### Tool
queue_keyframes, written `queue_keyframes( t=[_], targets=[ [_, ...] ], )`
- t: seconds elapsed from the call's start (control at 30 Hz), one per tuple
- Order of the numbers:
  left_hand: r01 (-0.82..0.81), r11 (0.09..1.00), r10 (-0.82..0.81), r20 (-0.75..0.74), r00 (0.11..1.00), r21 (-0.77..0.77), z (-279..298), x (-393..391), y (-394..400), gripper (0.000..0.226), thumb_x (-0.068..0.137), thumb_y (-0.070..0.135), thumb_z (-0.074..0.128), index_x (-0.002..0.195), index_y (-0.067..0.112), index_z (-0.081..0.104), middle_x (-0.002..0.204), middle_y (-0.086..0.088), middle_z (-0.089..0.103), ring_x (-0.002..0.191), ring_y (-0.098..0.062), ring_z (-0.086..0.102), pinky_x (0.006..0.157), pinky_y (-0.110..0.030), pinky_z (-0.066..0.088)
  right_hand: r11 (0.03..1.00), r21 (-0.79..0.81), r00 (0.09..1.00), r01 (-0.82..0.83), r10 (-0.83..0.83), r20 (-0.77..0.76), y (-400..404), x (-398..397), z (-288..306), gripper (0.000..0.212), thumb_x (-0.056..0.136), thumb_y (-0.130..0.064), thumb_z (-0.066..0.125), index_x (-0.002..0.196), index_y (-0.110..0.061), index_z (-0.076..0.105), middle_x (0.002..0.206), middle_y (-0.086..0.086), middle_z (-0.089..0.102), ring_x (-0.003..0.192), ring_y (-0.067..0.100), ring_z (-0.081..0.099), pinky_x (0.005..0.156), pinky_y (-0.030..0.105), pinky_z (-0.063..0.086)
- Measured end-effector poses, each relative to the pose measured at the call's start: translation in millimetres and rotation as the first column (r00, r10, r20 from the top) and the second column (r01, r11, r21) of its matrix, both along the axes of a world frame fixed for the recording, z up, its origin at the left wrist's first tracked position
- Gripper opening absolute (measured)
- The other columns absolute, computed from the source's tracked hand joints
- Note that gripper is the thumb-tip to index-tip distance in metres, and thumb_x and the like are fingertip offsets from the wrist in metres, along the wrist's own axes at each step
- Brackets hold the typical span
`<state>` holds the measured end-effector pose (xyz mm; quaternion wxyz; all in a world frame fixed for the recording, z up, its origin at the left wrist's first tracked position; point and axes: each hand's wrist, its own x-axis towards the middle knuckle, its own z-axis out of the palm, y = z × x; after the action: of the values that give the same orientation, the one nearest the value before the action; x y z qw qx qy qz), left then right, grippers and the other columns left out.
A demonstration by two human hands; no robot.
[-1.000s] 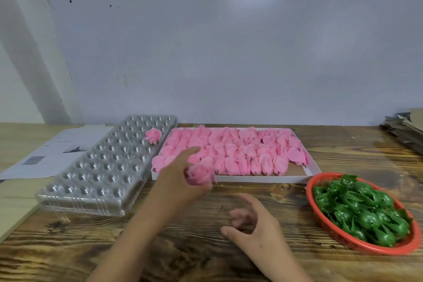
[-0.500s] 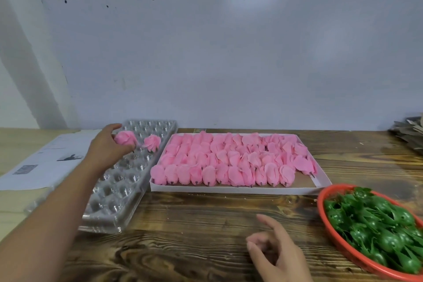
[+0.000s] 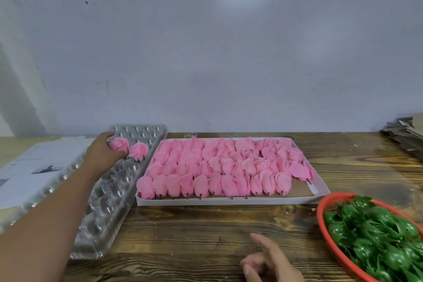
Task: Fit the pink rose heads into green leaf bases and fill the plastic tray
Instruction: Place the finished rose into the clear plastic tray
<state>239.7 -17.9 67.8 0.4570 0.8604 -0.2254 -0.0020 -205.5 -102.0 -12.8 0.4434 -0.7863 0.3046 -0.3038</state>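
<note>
Over the clear plastic cell tray [image 3: 109,192], the left hand [image 3: 100,155] pinches a pink rose head [image 3: 119,144]; its green base is hidden. The right hand [image 3: 270,263], cut off below, hovers with fingers [image 3: 261,239] loosely spread above the wooden desk [image 3: 206,231].

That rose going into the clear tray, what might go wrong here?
The left hand sets its rose close beside the placed rose, so it may knock that one. The plastic tray looks light and could shift. The right hand isn't steadying it.
</note>
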Motion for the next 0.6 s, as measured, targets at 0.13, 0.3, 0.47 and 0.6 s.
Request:
queue_keyframes(
  t=[0.13,0.3,0.47,0.6],
  targets=[
    [0.006,1.000,-0.006,0.018,1.000,0.012,-4,3,-8,0.074,0.079,0.003,0.082,0.145,0.011,0.049,0.121,-0.020,0.061,0.104,-0.032,0.058,0.096,-0.042,0.045,1.000,0.007,0.999,0.007,-0.007,0.049,-1,2,3,0.088,0.072,-0.004,0.083,0.104,-0.074,0.039,0.067,-0.015,0.071,0.065,0.004,0.068,0.074,0.011,0.048],
    [0.020,0.998,-0.022,0.039,0.999,0.057,-8,8,-14,0.075,0.078,-0.001,0.081,0.146,0.007,0.049,0.123,-0.026,0.063,0.095,-0.029,0.056,0.086,-0.036,0.042,1.000,0.001,0.992,0.010,-0.010,0.123,0,4,1,0.067,0.064,-0.026,0.071,0.107,-0.069,0.043,0.064,-0.014,0.070,0.058,0.004,0.066,0.071,0.012,0.049],
    [-0.008,0.997,0.002,0.072,0.997,0.079,-16,10,-14,0.069,0.084,0.007,0.079,0.146,0.004,0.049,0.126,-0.027,0.063,0.107,-0.039,0.062,0.094,-0.044,0.047,1.000,-0.011,0.993,-0.016,0.017,0.113,-3,3,-5,0.090,0.069,-0.001,0.083,0.103,-0.074,0.044,0.061,-0.013,0.070,0.054,0.002,0.064,0.069,0.010,0.048],
    [-0.010,0.994,0.003,0.069,0.998,0.111,-18,13,-14,0.067,0.085,0.011,0.080,0.145,0.003,0.049,0.127,-0.028,0.062,0.114,-0.042,0.061,0.099,-0.048,0.047,1.000,0.023,0.993,-0.010,0.008,0.117,-2,2,-5,0.097,0.071,0.014,0.076,0.099,-0.074,0.047,0.059,-0.008,0.070,0.052,0.004,0.062,0.067,0.012,0.048]
  ],
)
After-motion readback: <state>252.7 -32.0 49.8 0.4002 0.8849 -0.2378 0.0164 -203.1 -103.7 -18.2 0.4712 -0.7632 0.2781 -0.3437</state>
